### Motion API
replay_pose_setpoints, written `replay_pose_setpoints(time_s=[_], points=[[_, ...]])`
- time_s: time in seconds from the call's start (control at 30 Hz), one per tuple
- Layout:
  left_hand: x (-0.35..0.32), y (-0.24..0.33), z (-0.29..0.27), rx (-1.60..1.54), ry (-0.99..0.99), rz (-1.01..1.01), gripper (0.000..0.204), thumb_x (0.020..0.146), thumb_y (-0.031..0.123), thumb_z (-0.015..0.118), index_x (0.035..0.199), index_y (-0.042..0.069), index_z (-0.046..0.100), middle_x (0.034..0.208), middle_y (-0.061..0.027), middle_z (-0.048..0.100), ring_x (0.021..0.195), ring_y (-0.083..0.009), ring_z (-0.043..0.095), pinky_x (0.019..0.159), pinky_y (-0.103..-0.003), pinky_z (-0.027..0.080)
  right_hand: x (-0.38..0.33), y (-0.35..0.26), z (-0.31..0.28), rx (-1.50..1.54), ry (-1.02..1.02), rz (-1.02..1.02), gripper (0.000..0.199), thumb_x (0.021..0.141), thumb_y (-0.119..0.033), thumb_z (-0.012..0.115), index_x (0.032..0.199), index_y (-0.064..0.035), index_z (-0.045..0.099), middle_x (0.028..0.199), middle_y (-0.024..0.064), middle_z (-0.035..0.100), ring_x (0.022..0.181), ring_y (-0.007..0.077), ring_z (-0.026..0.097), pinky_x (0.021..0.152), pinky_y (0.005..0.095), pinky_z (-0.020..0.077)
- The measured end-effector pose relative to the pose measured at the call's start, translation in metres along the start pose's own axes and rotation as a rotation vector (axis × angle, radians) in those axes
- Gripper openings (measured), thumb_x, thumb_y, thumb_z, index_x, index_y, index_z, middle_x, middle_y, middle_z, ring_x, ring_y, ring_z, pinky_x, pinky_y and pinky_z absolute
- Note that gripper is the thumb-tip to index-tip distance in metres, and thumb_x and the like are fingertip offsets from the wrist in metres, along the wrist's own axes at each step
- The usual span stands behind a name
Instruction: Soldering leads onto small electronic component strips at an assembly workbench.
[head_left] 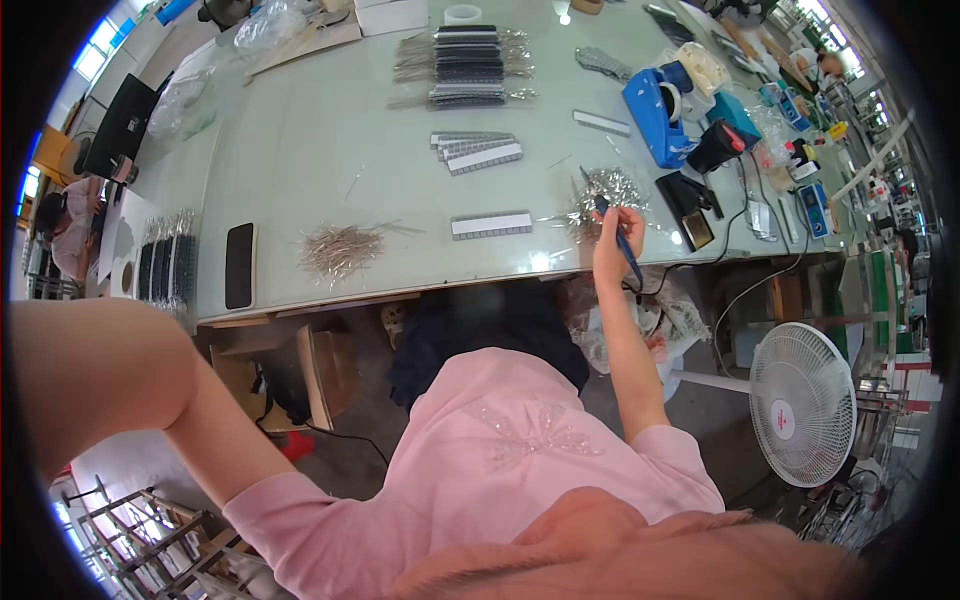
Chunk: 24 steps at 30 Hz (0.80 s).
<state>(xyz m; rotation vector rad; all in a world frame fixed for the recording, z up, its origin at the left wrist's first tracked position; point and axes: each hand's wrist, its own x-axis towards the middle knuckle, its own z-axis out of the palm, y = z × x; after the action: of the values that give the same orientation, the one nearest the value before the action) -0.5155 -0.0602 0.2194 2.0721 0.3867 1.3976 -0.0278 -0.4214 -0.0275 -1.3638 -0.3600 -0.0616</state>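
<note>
My right hand (617,238) is closed around a soldering iron (628,250) with a dark blue handle, its tip pointing up and away over a pile of shiny silver metal pieces (615,188) on the table. To the left of that hand lies a single white and grey strip (491,225). Several similar strips (478,152) overlap farther back. A loose heap of thin wire leads (343,250) sits nearer the left. My left arm (190,400) is raised and bent close to the camera at the left; its hand is out of the picture.
A black iron stand (688,212), a blue tape dispenser (657,115) and cables fill the right side. Bundled strips with wire leads (468,65) stand at the back. A phone (240,265) lies at left; a white fan (800,405) stands low right. Another person (75,225) sits far left.
</note>
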Motion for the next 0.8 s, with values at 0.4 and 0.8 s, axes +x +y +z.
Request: replay_pose_setpoints(time_s=[0.4, 0.8], points=[[-0.127, 0.024, 0.342, 0.257, -0.698, -0.087, 0.043, 0.079, 0.009, 0.066, 0.121, 0.01, 0.059, 0.13, -0.015, 0.054, 0.127, -0.0317, 0.047, 0.105, -0.049, 0.033, -0.01, 0.009, 0.0, -0.028, 0.009, 0.124, 0.017, 0.093, -0.009, 0.059, 0.105, -0.0016, 0.05, 0.095, 0.0056, 0.054, 0.08, 0.0174, 0.065, 0.07, 0.0254, 0.0512], [-0.131, -0.025, 0.303, -0.844, -0.903, -0.645, 0.023, 0.083, 0.007, 0.065, 0.106, 0.005, 0.066, 0.113, -0.0124, 0.062, 0.104, -0.0276, 0.06, 0.093, -0.038, 0.045, -0.002, 0.002, -0.007, -0.065, 0.059, 0.258, 0.011, 0.087, -0.005, 0.063, 0.096, -0.0033, 0.056, 0.081, 0.0012, 0.057, 0.07, 0.0065, 0.054, 0.063, 0.0212, 0.0453]])
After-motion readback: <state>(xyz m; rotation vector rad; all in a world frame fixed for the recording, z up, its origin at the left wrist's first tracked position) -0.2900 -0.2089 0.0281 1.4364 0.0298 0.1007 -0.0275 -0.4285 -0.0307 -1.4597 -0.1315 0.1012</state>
